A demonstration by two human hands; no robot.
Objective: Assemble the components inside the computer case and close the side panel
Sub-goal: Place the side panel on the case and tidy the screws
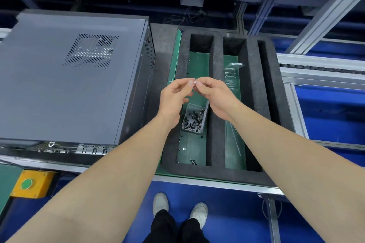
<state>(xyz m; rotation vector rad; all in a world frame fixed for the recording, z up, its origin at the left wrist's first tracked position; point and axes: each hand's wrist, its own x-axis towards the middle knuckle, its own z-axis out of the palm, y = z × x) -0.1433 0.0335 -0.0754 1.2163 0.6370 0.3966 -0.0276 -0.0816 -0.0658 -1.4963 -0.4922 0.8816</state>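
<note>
**Hands meet on a screw above the foam tray**

The computer case (65,77) lies flat at the left of the desk (197,180). It is dark grey, and its side panel (49,92) faces up, seated flush and pierced by a patch of vent holes. Its ported rear edge runs along the near rim of the desk.

Just right of the case, the left hand (173,96) and right hand (215,96) come together at the fingertips. They pinch one small silvery screw (195,82) between them, above the tray and apart from the case.

A narrow strip of grey surface separates the case from the black foam tray (215,77), which has three long slots. In the left slot a clear box (206,113) holds a heap of black screws (192,121), and a few more lie loose on the green floor. The middle slot holds clear plastic packaging (232,74).
</note>
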